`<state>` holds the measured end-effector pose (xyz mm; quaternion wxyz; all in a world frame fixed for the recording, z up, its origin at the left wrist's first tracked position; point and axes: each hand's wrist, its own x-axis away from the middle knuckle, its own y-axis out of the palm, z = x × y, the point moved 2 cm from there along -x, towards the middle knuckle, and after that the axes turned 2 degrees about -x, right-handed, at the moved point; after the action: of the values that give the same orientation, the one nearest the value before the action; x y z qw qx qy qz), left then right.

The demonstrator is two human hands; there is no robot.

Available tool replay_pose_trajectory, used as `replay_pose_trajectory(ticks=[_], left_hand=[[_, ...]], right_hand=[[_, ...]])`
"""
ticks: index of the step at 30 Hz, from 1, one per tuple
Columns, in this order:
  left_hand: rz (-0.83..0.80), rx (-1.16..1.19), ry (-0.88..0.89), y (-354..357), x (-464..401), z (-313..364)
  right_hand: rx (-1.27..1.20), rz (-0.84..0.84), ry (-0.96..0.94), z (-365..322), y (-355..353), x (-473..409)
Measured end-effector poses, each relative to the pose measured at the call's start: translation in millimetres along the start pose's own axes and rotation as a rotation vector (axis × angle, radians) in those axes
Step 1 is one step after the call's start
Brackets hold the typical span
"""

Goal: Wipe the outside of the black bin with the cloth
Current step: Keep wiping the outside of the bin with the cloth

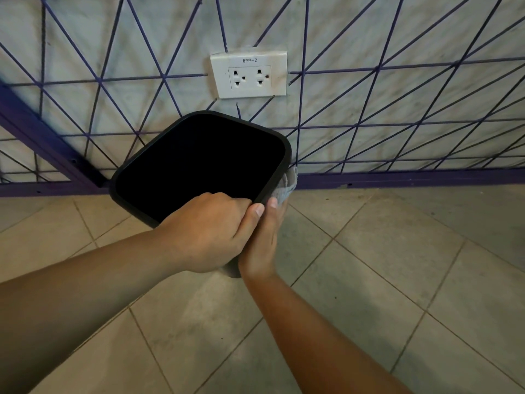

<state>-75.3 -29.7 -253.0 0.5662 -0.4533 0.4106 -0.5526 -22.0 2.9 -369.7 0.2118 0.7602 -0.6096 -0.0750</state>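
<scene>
On the tiled floor against the wall, the black bin (199, 163) is steadied by the left hand (207, 231) gripping its near rim while the right hand (262, 243) presses the cloth (287, 184) against the right outer wall, mid-wipe; next, work round the unwiped sides.

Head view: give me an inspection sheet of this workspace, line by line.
Surface: beige tiled floor, dusty-looking.
Job's things: black bin, open top toward the camera; grey cloth pressed against its right outer side.
Clutter: nothing seen.
Grippers: left hand grips the bin's near rim; right hand holds the cloth against the bin.
Cables: nothing seen; wall socket has nothing plugged in.
Surroundings: pale wall behind a purple metal grille.
</scene>
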Motion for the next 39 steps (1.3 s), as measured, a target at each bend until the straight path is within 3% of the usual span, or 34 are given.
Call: replay_pose_trajectory(ticks=[4, 8, 13, 18, 22, 27, 31, 36, 39], left_hand=[[0.009, -0.025, 0.000, -2.4, -0.8, 1.8], [-0.009, 0.008, -0.004, -1.0, -0.3, -0.8], [-0.008, -0.023, 0.006, -1.8, -1.3, 0.2], [-0.005, -0.037, 0.005, -0.5, -0.5, -0.6], [0.014, -0.039, 0.010, -2.0, -0.7, 0.6], [0.007, -0.013, 0.012, -1.3, -0.2, -1.5], [0.035, -0.035, 0.029, -1.8, -0.7, 0.5], [0.034, -0.025, 0.032, 0.1, 0.5, -2.9], [0.043, -0.043, 0.030, 0.3, -0.8, -1.7]], right_hand=[[-0.089, 0.059, 0.120, 18.8, -8.7, -29.7], [-0.079, -0.034, 0.071, 16.6, -3.3, -8.7], [-0.121, 0.049, 0.149, 17.5, -10.0, -36.3], [-0.034, -0.047, 0.011, 18.3, -4.6, 4.2], [-0.149, 0.050, 0.146, 22.6, -10.7, -28.3], [-0.035, -0.035, 0.007, 19.6, -5.6, -9.3], [-0.142, 0.040, 0.141, 31.1, -17.5, -38.5], [-0.048, -0.087, 0.017, 26.5, -13.9, -17.0], [-0.061, -0.029, 0.090, 35.6, -23.6, -29.8]])
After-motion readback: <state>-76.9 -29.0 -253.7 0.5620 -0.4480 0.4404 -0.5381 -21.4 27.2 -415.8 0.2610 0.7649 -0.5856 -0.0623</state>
